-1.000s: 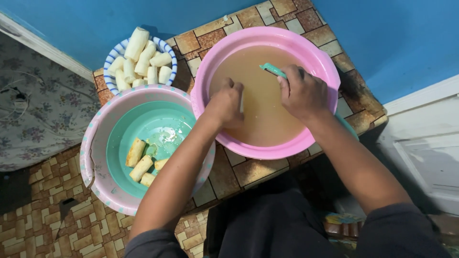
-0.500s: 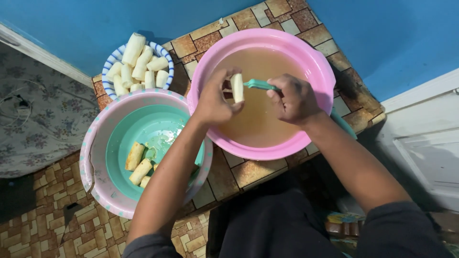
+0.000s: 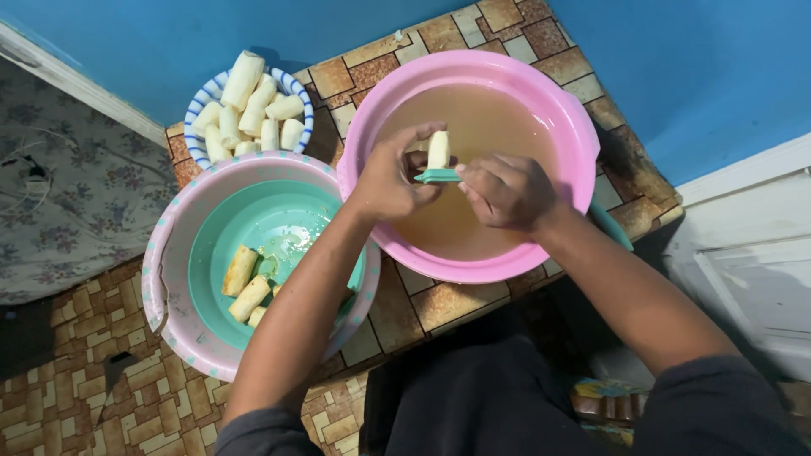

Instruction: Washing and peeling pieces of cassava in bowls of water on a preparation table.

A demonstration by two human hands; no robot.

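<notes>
Past the teal plastic bowl (image 3: 253, 228) holding peeled pieces, the left hand (image 3: 390, 177) pinches a pale peeled root piece (image 3: 438, 149) over the pink plastic basin of cloudy water (image 3: 541, 101), right hand (image 3: 505, 191) clamped on a teal-handled peeler (image 3: 438, 176); scraping seems underway.

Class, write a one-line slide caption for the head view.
Left hand holds a pale peeled piece while right hand works a teal peeler over a pink basin of murky water.

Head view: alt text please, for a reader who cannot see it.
Over a pink basin of brownish water, the left hand holds a pale peeled piece while the right hand works a teal tool against it. More pieces fill a striped bowl and teal basin.
</notes>
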